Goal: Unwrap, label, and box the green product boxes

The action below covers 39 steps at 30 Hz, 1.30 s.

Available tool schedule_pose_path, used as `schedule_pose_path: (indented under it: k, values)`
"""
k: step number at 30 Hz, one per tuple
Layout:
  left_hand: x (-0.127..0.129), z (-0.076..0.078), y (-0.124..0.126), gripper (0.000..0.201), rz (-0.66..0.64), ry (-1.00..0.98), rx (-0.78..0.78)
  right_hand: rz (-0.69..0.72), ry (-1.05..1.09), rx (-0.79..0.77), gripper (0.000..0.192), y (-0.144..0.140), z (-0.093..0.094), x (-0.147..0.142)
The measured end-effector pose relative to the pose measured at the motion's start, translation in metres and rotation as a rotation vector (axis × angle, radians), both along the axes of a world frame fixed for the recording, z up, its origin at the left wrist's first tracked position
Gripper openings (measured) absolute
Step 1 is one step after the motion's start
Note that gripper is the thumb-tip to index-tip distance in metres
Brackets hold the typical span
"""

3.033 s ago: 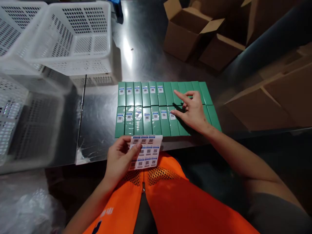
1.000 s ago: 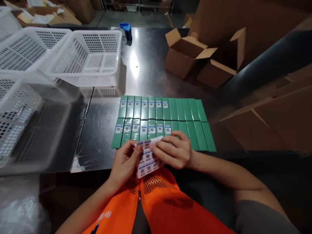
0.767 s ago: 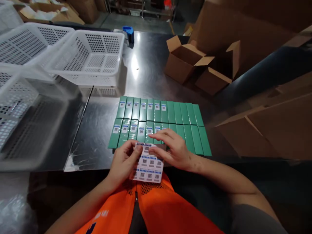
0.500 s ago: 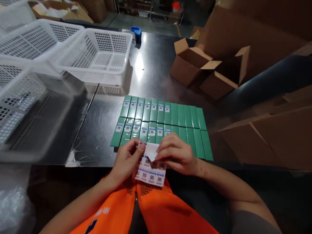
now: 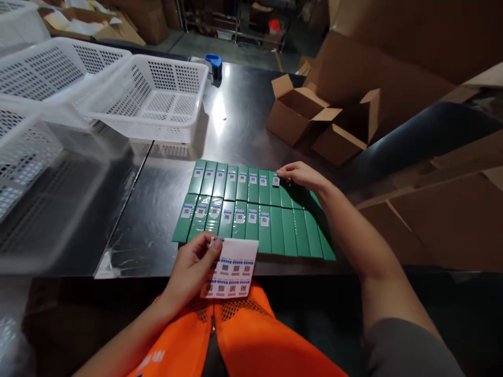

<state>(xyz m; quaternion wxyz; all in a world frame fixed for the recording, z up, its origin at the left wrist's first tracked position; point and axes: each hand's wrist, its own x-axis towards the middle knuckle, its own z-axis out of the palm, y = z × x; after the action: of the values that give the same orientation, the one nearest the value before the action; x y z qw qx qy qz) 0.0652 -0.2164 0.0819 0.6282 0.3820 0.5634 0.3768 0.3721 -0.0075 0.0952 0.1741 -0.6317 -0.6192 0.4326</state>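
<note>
Sticker going onto a green box in the far row

A small sticker (image 5: 275, 181) sits on the top end of a green box (image 5: 277, 191) in the far row, right under the fingertips of the right hand (image 5: 301, 175), whose grip is closed down on it (thumb and fingers together, pressing). The left hand (image 5: 192, 267) holds the sticker sheet (image 5: 231, 268) at the near edge of the counter (image 5: 165, 173), thumb clamped over its top left corner, well apart from the right hand. The green boxes lie in two rows side by side, touching; those on the left carry stickers, those on the right are bare. White baskets (image 5: 153, 102) stand at the far left, open cardboard boxes (image 5: 298, 110) at the far right.
</note>
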Motion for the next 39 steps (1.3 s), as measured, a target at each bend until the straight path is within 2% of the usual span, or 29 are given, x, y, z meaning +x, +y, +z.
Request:
schedule_pose_path:
  k: [6, 10, 13, 15, 16, 18, 20, 22, 24, 26, 28, 30, 34, 39]
  values:
    - [-0.002, -0.004, 0.002, 0.041, 0.011, -0.022, -0.026, -0.005, -0.102, 0.027, 0.026, -0.005, -0.007, -0.006]
    - [0.001, -0.003, 0.004, 0.043, 0.008, -0.034, -0.019, -0.117, -0.178, 0.221, 0.016, -0.013, -0.011, -0.01]
    - [0.004, -0.001, 0.004, 0.046, 0.015, -0.07, -0.032, -0.271, -0.19, 0.432, 0.042, -0.034, -0.002, -0.021]
    - [0.006, -0.002, 0.006, 0.046, 0.03, -0.115, -0.039, -0.293, -0.123, 0.504, 0.048, -0.058, 0.008, -0.036]
    - [0.006, -0.003, 0.007, 0.046, 0.028, -0.138, -0.036, -0.249, -0.063, 0.508, 0.044, -0.074, 0.012, -0.045]
    - [0.009, -0.005, 0.012, 0.048, 0.018, -0.148, 0.0, 0.025, 0.229, 0.402, 0.04, -0.108, 0.02, -0.064]
    - [0.011, -0.006, 0.018, 0.05, -0.006, -0.091, 0.081, 0.228, 0.343, 0.285, 0.047, -0.138, 0.026, -0.08]
    - [0.014, -0.005, 0.023, 0.053, -0.047, 0.019, 0.187, 0.321, 0.378, 0.176, 0.043, -0.157, 0.03, -0.088]
    - [0.016, -0.004, 0.028, 0.055, -0.117, 0.147, 0.287, 0.321, 0.39, 0.115, 0.034, -0.163, 0.032, -0.088]
    - [0.018, -0.001, 0.031, 0.057, -0.177, 0.261, 0.359, 0.303, 0.395, 0.082, 0.035, -0.161, 0.033, -0.083]
    - [0.019, 0.003, 0.032, 0.057, -0.21, 0.34, 0.399, 0.304, 0.402, 0.055, 0.036, -0.158, 0.034, -0.08]
    - [0.019, 0.008, 0.031, 0.057, -0.234, 0.385, 0.437, 0.29, 0.42, 0.056, 0.03, -0.158, 0.035, -0.08]
    - [0.019, 0.011, 0.029, 0.054, -0.252, 0.397, 0.51, 0.235, 0.367, 0.155, 0.018, -0.162, 0.037, -0.086]
    - [0.018, 0.009, 0.022, 0.044, -0.348, 0.326, 0.455, 0.22, 0.299, 0.241, 0.008, -0.163, 0.035, -0.087]
